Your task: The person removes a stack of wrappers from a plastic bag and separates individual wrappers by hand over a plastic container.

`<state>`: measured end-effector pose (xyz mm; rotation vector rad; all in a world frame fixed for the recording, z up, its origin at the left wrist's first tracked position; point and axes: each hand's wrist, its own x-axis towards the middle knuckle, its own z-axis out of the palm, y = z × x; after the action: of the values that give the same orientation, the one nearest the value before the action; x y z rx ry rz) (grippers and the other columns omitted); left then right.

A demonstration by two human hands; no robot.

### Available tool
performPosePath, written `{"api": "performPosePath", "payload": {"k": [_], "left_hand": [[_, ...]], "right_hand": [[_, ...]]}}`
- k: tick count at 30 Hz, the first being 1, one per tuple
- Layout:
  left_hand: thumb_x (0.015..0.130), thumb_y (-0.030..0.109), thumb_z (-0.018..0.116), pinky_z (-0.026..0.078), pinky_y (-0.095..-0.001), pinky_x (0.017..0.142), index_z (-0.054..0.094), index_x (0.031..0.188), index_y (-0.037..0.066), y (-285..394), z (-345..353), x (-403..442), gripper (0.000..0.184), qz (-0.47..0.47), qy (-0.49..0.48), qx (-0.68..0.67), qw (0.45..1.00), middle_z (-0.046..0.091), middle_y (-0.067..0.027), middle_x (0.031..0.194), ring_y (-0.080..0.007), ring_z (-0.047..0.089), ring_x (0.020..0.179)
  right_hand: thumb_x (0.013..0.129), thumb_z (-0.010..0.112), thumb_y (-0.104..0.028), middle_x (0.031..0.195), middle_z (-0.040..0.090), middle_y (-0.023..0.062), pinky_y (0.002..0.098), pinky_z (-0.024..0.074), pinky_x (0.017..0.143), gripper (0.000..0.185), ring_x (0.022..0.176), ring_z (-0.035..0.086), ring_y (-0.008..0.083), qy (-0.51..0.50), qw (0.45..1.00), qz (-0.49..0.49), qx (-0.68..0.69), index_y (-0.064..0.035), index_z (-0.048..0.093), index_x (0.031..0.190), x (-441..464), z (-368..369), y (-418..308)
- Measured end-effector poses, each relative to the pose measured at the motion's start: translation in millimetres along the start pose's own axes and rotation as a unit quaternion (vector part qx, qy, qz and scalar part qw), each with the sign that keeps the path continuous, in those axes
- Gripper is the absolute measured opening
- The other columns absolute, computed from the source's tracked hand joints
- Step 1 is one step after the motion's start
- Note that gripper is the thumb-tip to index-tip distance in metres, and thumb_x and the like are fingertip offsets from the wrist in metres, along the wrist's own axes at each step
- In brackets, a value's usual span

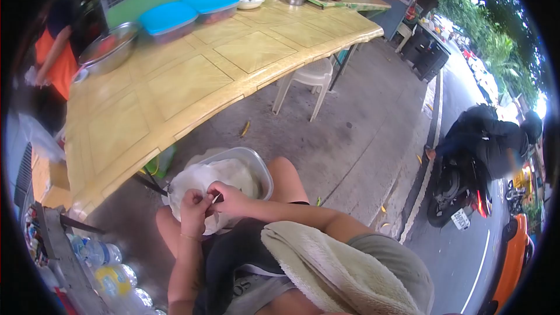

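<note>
My left hand (pixel 195 211) and my right hand (pixel 229 200) meet over my lap, fingers closed in a pinch. Something small and pale may be between the fingertips, too small to name. Directly beneath them, a clear plastic tub (pixel 267 179) rests between my knees. A white plastic bag (pixel 189 182) lies in and over the tub, and its contents are hard to make out. Across my right arm and chest hangs a cream towel (pixel 326 268).
A long table (pixel 186 87) stands ahead, bearing blue-lidded containers (pixel 169 17), a metal bowl (pixel 111 49) and a bowl of eggs (pixel 248 0). A plastic stool (pixel 309 79) is beneath. Bottles (pixel 111 277) stand lower left. A person in orange (pixel 55 52) is at left; a motorcycle rider (pixel 490 140) is on the road.
</note>
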<state>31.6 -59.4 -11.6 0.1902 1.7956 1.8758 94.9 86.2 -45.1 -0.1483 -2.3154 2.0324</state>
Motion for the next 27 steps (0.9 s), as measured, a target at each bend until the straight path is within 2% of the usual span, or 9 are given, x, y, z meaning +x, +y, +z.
{"api": "performPosePath", "payload": {"k": [1, 3, 4, 6, 13, 16, 21, 24, 27], "left_hand": [[0.088, 0.002, 0.069, 0.050, -0.0247, 0.050, 0.051, 0.093, 0.005, 3, 1, -1, 0.019, 0.002, -0.009, -0.038, 0.999, 0.054, -0.0016, 0.076, -0.0100, 0.056, 0.061], [0.089, 0.001, 0.068, 0.053, -0.0259, 0.053, 0.053, 0.095, 0.003, 2, 0, 0, 0.016, -0.010, -0.016, -0.030, 0.999, 0.057, -0.0037, 0.078, -0.0118, 0.058, 0.063], [0.090, 0.001, 0.067, 0.054, -0.0265, 0.054, 0.054, 0.095, 0.003, 1, -1, 1, 0.014, -0.017, -0.019, -0.026, 0.999, 0.058, -0.0048, 0.079, -0.0128, 0.060, 0.064], [0.090, 0.001, 0.066, 0.053, -0.0265, 0.055, 0.056, 0.094, 0.002, -2, 1, 3, 0.011, -0.008, -0.027, -0.042, 0.999, 0.060, -0.0056, 0.078, -0.0130, 0.059, 0.063], [0.091, 0.002, 0.066, 0.044, -0.0240, 0.052, 0.061, 0.089, -0.001, -9, 6, 7, 0.006, 0.033, -0.031, 0.023, 0.999, 0.062, -0.0051, 0.073, -0.0115, 0.057, 0.062], [0.092, 0.002, 0.066, 0.044, -0.0236, 0.053, 0.062, 0.091, -0.002, -1, 10, 0, 0.005, -0.027, -0.040, -0.010, 0.999, 0.063, -0.0063, 0.075, -0.0113, 0.057, 0.062], [0.093, 0.001, 0.064, 0.043, -0.0233, 0.053, 0.062, 0.093, -0.003, -1, 11, -4, 0.005, -0.012, -0.043, 0.013, 0.999, 0.064, -0.0078, 0.076, -0.0111, 0.056, 0.062], [0.093, 0.001, 0.063, 0.043, -0.0233, 0.053, 0.061, 0.092, -0.003, 6, 12, -7, 0.005, -0.014, -0.045, 0.035, 0.998, 0.064, -0.0079, 0.076, -0.0110, 0.056, 0.062], [0.093, 0.000, 0.062, 0.044, -0.0234, 0.053, 0.060, 0.092, -0.003, 7, 10, -6, 0.004, -0.019, -0.047, 0.044, 0.998, 0.063, -0.0076, 0.076, -0.0108, 0.056, 0.061]], "right_hand": [[0.080, 0.079, -0.009, 0.104, 0.066, 0.0105, 0.0313, 0.0553, 0.073, 0.042, 0.089, 0.066, 0.0158, -0.001, 1.000, 0.009, 0.009, -0.0017, 0.055, 0.114, 1, -1, 3], [0.080, 0.080, -0.010, 0.103, 0.066, 0.0101, 0.0312, 0.0552, 0.073, 0.044, 0.087, 0.066, 0.0157, -0.001, 0.999, 0.028, 0.026, -0.0016, 0.055, 0.114, 0, -2, 11], [0.080, 0.080, -0.010, 0.103, 0.066, 0.0100, 0.0312, 0.0552, 0.072, 0.043, 0.086, 0.066, 0.0158, 0.006, 1.000, 0.005, 0.005, -0.0019, 0.055, 0.114, 1, -2, 19], [0.081, 0.079, -0.010, 0.102, 0.066, 0.0099, 0.0311, 0.0551, 0.071, 0.042, 0.085, 0.066, 0.0160, 0.019, 0.998, -0.042, -0.035, -0.0023, 0.055, 0.114, 2, -1, 23], [0.086, 0.074, -0.006, 0.097, 0.067, 0.0105, 0.0307, 0.0549, 0.074, 0.033, 0.083, 0.066, 0.0162, 0.011, 0.998, 0.002, -0.059, -0.0009, 0.055, 0.112, -13, -4, -11], [0.088, 0.070, -0.005, 0.094, 0.069, 0.0110, 0.0306, 0.0545, 0.073, 0.026, 0.081, 0.066, 0.0161, 0.030, 0.998, -0.005, -0.048, 0.0002, 0.056, 0.109, -8, -6, 13], [0.090, 0.064, -0.001, 0.089, 0.070, 0.0102, 0.0308, 0.0528, 0.069, 0.013, 0.077, 0.065, 0.0150, 0.039, 0.998, 0.006, -0.047, 0.0011, 0.060, 0.102, -9, -8, 11], [0.091, 0.063, 0.000, 0.086, 0.069, 0.0084, 0.0292, 0.0511, 0.066, 0.012, 0.075, 0.064, 0.0132, 0.028, 0.998, -0.014, -0.056, 0.0008, 0.061, 0.102, -4, -10, 21], [0.090, 0.062, 0.001, 0.088, 0.069, 0.0068, 0.0271, 0.0494, 0.063, 0.013, 0.072, 0.062, 0.0116, 0.014, 1.000, 0.004, -0.005, 0.0001, 0.062, 0.103, -6, -11, 20]]}}
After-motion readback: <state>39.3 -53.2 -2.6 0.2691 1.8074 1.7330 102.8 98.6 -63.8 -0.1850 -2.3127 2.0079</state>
